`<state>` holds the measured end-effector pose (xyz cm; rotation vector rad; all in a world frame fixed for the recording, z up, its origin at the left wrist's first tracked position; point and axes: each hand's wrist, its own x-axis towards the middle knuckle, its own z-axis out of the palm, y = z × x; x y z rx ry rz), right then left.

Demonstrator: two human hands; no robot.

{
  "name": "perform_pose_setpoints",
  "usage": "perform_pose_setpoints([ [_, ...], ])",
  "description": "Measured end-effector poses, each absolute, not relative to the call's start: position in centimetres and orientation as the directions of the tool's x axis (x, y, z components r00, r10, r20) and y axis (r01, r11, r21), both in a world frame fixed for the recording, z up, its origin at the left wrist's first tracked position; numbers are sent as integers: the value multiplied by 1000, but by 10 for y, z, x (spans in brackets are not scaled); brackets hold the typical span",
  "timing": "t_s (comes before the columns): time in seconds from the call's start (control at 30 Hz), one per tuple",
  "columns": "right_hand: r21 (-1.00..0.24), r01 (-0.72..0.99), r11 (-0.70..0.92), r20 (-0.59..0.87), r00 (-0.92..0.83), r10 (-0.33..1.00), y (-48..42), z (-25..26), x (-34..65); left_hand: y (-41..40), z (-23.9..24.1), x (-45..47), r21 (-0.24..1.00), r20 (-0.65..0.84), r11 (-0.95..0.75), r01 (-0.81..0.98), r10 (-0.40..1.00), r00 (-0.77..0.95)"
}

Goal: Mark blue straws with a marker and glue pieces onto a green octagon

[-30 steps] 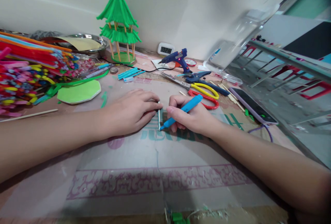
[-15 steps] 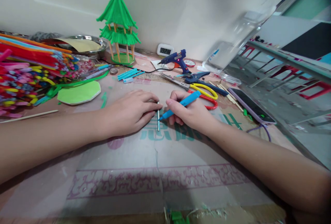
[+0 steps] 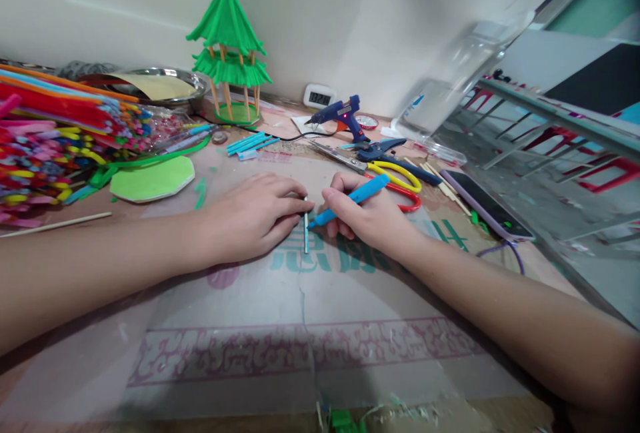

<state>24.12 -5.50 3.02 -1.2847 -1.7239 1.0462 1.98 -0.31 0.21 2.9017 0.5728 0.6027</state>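
Note:
My left hand [image 3: 270, 212] lies on the plastic-covered surface, its fingertips holding the upper end of a short thin stick [image 3: 306, 240]. The stick is pale, with blue along part of it, and points toward me. My right hand [image 3: 357, 210] grips a blue marker [image 3: 363, 192] like a pen. The marker's tip is at the stick's right side, below my left fingertips; whether it touches is too small to tell. Beyond my hands lie several blue sticks [image 3: 250, 143]. Behind my right hand are scissors [image 3: 395, 180] with yellow and red handles.
A green-roofed model pavilion [image 3: 230, 53] stands at the back, near a blue glue gun [image 3: 345, 116] and a digital clock [image 3: 320, 96]. Bundled pipe cleaners [image 3: 55, 146] and a green octagonal piece [image 3: 153, 180] lie left. A phone [image 3: 487, 206] lies right, beside pliers [image 3: 380, 150].
The marker tip has shifted slightly up along the stick with my right hand. My left hand and the stick stay in place.

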Motion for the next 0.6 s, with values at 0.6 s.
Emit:
perform_pose_setpoints([
  [0.6, -917, 357, 178, 86, -258, 962, -55, 28, 242, -3, 2, 20, 190, 357, -919, 345, 392, 848],
])
